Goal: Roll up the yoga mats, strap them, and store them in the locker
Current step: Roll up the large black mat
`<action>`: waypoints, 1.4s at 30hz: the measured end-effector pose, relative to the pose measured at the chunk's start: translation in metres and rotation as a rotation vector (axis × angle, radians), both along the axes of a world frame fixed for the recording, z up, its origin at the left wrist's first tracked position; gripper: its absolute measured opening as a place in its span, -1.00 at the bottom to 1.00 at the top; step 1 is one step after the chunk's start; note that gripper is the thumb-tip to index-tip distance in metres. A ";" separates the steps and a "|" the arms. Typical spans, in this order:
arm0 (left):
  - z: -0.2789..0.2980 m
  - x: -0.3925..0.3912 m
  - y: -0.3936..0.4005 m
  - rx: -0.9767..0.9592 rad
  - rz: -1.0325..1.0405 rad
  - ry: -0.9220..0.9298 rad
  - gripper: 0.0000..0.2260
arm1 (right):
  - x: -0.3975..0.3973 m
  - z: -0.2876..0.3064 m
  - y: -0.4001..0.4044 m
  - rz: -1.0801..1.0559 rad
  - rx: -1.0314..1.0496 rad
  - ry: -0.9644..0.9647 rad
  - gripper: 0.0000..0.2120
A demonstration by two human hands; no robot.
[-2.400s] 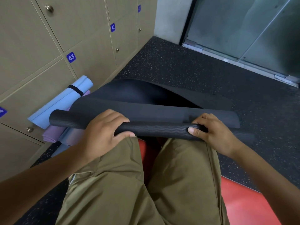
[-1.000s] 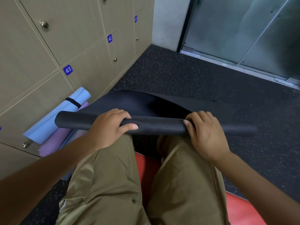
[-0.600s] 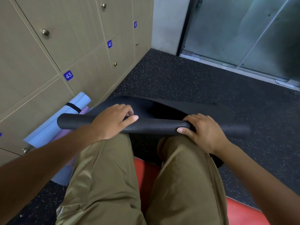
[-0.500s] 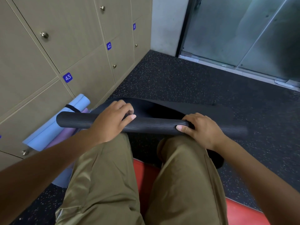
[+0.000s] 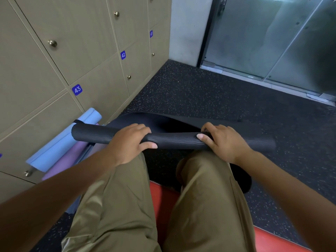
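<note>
Head view: a partly rolled black mat (image 5: 174, 140) lies across the knees, its loose end spread on the speckled floor (image 5: 209, 91) ahead. The left hand (image 5: 130, 143) and right hand (image 5: 222, 140) each grip the roll, fingers curled over the top and thumbs underneath. A blue mat (image 5: 60, 142) with a black strap (image 5: 77, 121) and a purple mat (image 5: 67, 159) lie against the lockers (image 5: 87, 51) on the left.

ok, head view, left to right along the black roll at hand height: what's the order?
Light blue rolled mat → left end of black ribbed yoga mat roll → left hand → right hand → speckled dark floor.
</note>
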State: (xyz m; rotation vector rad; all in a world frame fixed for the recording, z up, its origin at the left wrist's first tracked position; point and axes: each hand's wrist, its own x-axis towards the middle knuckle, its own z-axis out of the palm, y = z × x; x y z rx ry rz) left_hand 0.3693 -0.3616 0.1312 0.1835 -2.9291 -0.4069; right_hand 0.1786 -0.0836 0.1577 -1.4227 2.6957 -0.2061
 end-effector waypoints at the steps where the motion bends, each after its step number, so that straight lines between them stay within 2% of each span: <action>1: 0.002 -0.003 -0.002 0.023 0.002 -0.042 -0.38 | 0.002 -0.003 0.002 0.010 -0.016 0.043 -0.37; 5: 0.018 -0.018 -0.010 0.172 0.021 -0.277 -0.35 | 0.006 -0.014 0.006 0.040 -0.024 0.216 -0.33; 8: 0.029 -0.029 -0.012 0.213 0.039 -0.447 -0.48 | 0.006 -0.017 0.001 0.012 -0.018 0.167 -0.22; 10: 0.032 -0.034 -0.013 0.203 0.059 -0.498 -0.52 | 0.002 -0.013 -0.005 -0.005 -0.012 0.111 -0.18; 14: 0.031 -0.032 -0.008 0.118 0.010 -0.423 -0.64 | -0.007 -0.004 -0.009 -0.007 0.010 0.021 -0.19; 18: 0.010 -0.020 -0.007 -0.163 -0.073 -0.181 -0.38 | -0.017 0.003 -0.016 -0.064 0.057 -0.143 -0.24; 22: -0.020 -0.017 -0.004 -0.350 0.000 -0.055 -0.19 | -0.036 0.006 -0.026 -0.098 0.074 -0.355 -0.38; 25: -0.021 -0.033 0.002 -0.384 0.071 -0.125 -0.19 | -0.048 0.002 -0.032 -0.110 0.104 -0.499 -0.46; 28: -0.015 -0.050 0.000 -0.333 0.098 -0.232 -0.26 | -0.054 -0.004 -0.037 -0.139 0.128 -0.552 -0.35; 34: -0.013 -0.069 -0.018 -0.242 -0.006 -0.321 -0.47 | -0.051 -0.007 -0.032 -0.072 0.199 -0.417 -0.28; 38: -0.008 -0.083 -0.030 -0.183 -0.042 -0.371 -0.47 | -0.043 -0.017 -0.028 0.004 0.209 -0.010 -0.17; 42: 0.009 -0.105 -0.036 -0.147 -0.037 -0.390 -0.54 | -0.043 -0.023 -0.044 -0.053 0.179 0.170 -0.08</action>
